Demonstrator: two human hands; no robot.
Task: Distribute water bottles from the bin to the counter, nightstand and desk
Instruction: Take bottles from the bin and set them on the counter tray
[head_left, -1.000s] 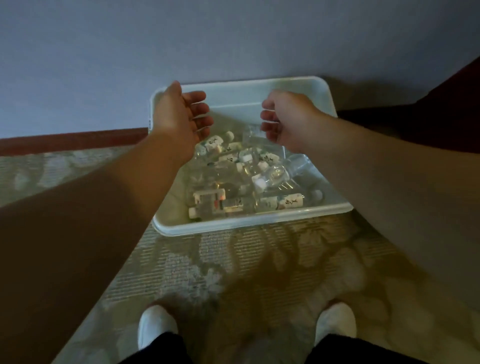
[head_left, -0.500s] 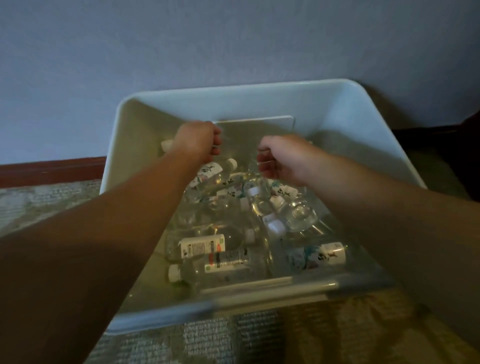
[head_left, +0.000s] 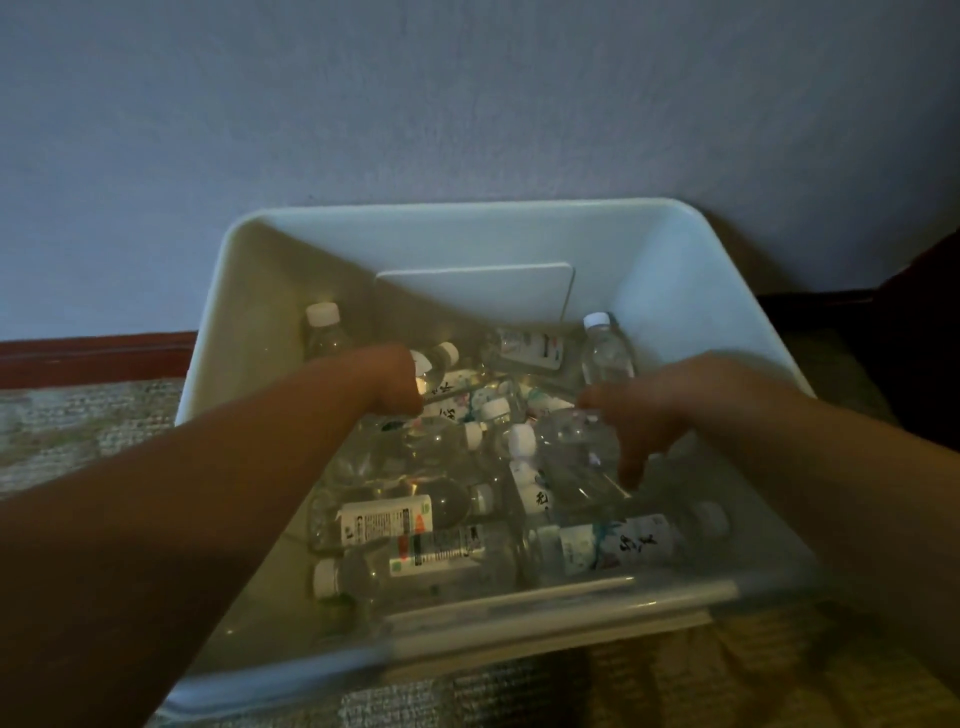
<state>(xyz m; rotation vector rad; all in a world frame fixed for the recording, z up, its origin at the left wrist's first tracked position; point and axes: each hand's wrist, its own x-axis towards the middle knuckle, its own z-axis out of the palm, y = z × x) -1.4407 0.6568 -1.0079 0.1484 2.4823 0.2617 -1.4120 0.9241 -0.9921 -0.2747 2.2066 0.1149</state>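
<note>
Both hands (head_left: 631, 415) in bin (head_left: 249, 291), apparently gripping bottles (head_left: 571, 457)

A plain grey-blue wall (head_left: 467, 93) fills the upper half of the view, dim and matt. Along its foot on the left runs a dark reddish-brown baseboard (head_left: 93, 358). Below that lies a patterned carpet (head_left: 78, 431) in pale beige and grey, showing again along the bottom right in a warmer, yellowish light. At the far right edge a dark shape (head_left: 924, 332) stands against the wall; what it is cannot be told.
</note>
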